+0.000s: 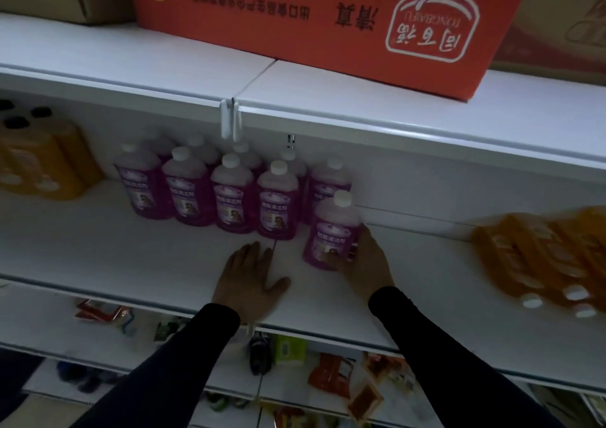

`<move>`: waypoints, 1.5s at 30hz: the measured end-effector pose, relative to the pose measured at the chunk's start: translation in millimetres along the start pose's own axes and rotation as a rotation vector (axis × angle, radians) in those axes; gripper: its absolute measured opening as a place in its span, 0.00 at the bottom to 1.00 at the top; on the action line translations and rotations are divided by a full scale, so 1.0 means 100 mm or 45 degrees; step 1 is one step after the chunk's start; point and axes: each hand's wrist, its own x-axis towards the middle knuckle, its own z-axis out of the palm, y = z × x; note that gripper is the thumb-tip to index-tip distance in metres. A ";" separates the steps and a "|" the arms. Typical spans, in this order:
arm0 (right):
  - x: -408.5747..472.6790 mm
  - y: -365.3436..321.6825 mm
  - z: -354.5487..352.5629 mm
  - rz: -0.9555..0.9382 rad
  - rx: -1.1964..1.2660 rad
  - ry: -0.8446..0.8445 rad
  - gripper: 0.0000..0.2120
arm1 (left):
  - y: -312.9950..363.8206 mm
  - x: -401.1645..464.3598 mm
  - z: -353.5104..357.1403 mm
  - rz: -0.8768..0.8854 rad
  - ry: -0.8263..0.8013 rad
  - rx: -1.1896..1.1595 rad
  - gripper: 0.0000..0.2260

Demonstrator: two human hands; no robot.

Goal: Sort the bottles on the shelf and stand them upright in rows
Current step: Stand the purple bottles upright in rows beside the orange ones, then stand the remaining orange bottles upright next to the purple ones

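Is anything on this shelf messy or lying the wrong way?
Yes. The orange bottles at the right end lie tipped over in a heap, white caps pointing forward, while the purple bottles stand in rows. One purple bottle, held by the right hand, stands ahead of its row. The red box above is upside down.

We lay our left hand (251,280) flat, fingers straight, on the shelf (131,257), while our right hand (367,260) grips a purple bottle (331,234) there.

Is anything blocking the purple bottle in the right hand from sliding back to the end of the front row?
Nothing visible does. The right hand grips the purple bottle; the shelf between it and the front row is bare. The left hand rests flat nearer the shelf's front edge.
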 end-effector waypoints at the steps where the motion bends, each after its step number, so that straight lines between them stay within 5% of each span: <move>1: 0.06 -0.02 0.02 -0.007 -0.029 0.020 0.36 | -0.01 0.01 0.02 0.000 0.004 -0.006 0.40; 14: 0.42 -0.11 0.27 -0.022 -0.192 0.100 0.35 | -0.01 0.00 0.05 0.023 0.082 -0.013 0.44; 23: 0.28 -0.19 0.12 0.095 -0.263 0.006 0.45 | -0.02 0.03 -0.06 0.037 -0.111 -0.015 0.38; 27: 0.00 -0.11 -0.16 0.088 -0.402 0.009 0.41 | 0.05 0.12 -0.26 0.239 -0.212 -0.033 0.34; 36: -0.79 0.16 -1.17 0.192 -0.675 0.357 0.32 | 1.06 0.25 -0.50 0.725 -0.142 -0.290 0.29; 45: -0.79 0.69 -2.46 0.340 -0.904 0.715 0.34 | 2.22 0.36 -0.40 0.810 -0.032 -0.295 0.28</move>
